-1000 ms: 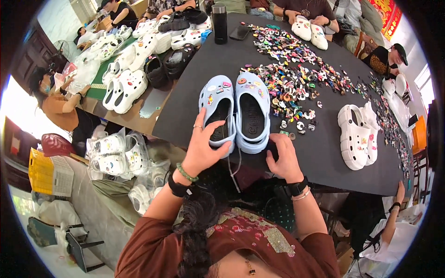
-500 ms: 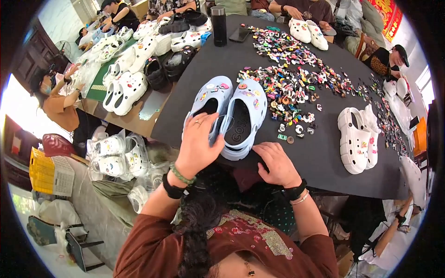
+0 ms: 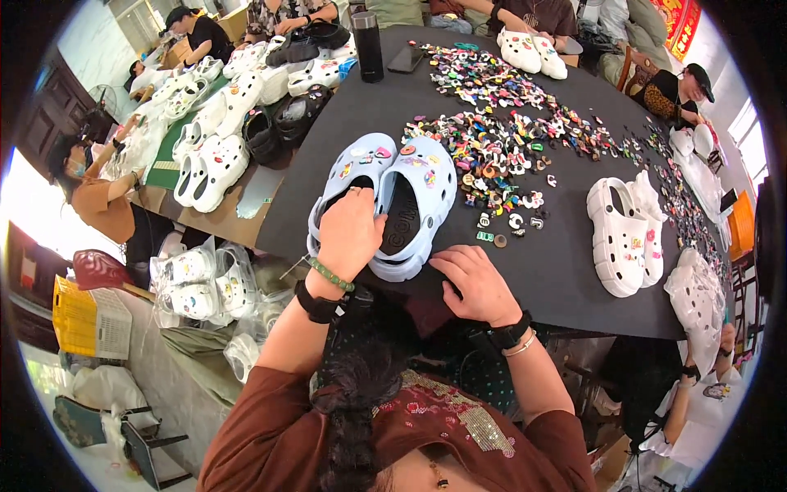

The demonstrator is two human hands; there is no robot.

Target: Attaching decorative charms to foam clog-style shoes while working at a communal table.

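Observation:
A pair of light blue clogs lies on the black table, toes away from me, with colourful charms on the uppers. My left hand (image 3: 348, 234) is over the left clog (image 3: 361, 164), its fingers bent down into the foot opening and the tips hidden inside. Beside it, the right clog (image 3: 426, 205) shows its dark insole. My right hand (image 3: 475, 283) rests at the near edge of the table (image 3: 533, 287), close to that clog's heel, fingers apart and holding nothing. A large spread of small multicoloured shoe charms (image 3: 500, 156) lies beyond, with a few loose ones nearer my right hand.
White clogs (image 3: 623, 238) with charms stand at the right. A black bottle (image 3: 368, 47) and a phone (image 3: 406, 59) are at the far left. More clogs (image 3: 211, 170) crowd the side table, where other people work. Bagged white clogs (image 3: 193, 283) are at lower left.
My left hand has gone deeper into the left clog's opening. The whole scene, clogs and hands included, has shifted slightly left in view. My right hand still rests by the table edge.

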